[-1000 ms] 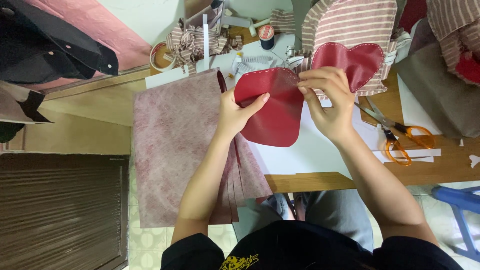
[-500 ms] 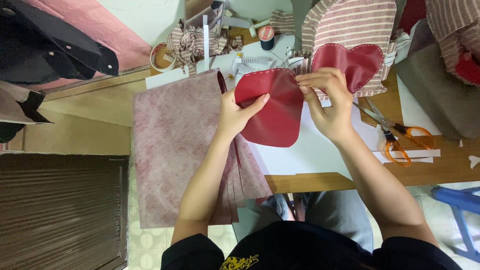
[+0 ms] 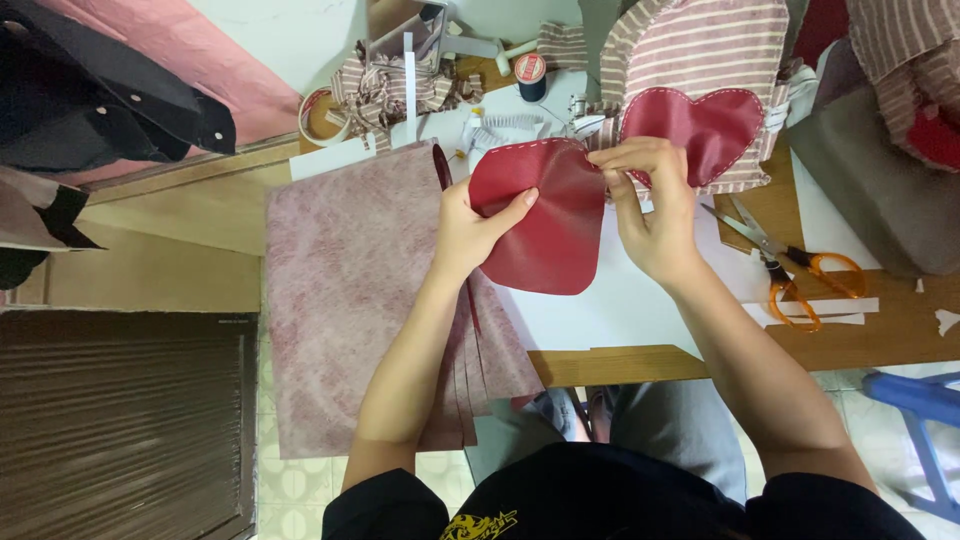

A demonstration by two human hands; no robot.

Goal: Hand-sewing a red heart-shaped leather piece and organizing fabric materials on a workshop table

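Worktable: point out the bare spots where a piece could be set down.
Bare white tabletop lies below the red leather piece, between the mottled pink fabric sheet and the orange-handled scissors. The far edge is crowded: black thread spool, striped fabric scraps, red heart patch.

Wooden desk (image 3: 620, 362) w/ white sheet over middle, edge running left to right. Pale tiled floor (image 3: 300, 485) below, patterned. Dark ribbed panel (image 3: 120, 420) at lower left, tan wooden ledge (image 3: 170, 225) above it. Pink surface (image 3: 160, 40) in upper left corner, pale wall (image 3: 290, 30) beside it. Blue plastic stool (image 3: 920, 420) at far right, on floor. Even, soft light, no hard shadows
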